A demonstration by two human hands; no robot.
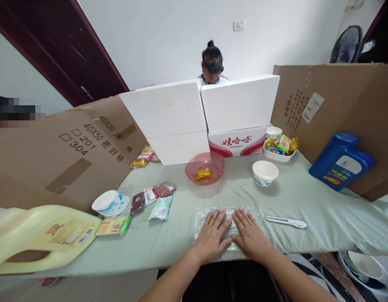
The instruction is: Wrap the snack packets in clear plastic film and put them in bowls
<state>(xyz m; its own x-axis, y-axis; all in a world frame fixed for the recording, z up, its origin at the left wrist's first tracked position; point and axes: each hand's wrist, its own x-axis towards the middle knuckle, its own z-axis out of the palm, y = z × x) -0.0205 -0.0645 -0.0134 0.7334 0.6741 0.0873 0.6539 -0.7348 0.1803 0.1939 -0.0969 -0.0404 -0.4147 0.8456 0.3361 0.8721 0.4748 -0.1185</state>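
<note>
Plastic wrap (pixel 202 219) spread flat at the near edge of the tabletop (pixel 307 201), pinned under the left hand (pixel 212 235) and right hand (pixel 248 235); fingers (pixel 219 219) stretched out and lying flat, gripping nothing, only pressing down. Wrap itself clear and crinkled, hard to trace under the palms. Just right of it, a white box cutter (pixel 285 222), apart from the hands. Left of the hands, several snack packets (pixel 160 207), print too small to read, beside a tipped paper bowl (pixel 110 203). Far left, a yellow jug (pixel 39 239) on its side, label unreadable, cut off by the frame edge. Farther back, a pink bowl (pixel 205 167) with a yellow packet inside, an upright white bowl (pixel 265 172), a blue jug (pixel 341 161). Beyond, white boxes (pixel 200 113), one printed "娃哈哈"; cardboard (pixel 71 147) reading "40X50", "201", "304". Behind the boxes, a person (pixel 212 63), mostly hidden.
</note>
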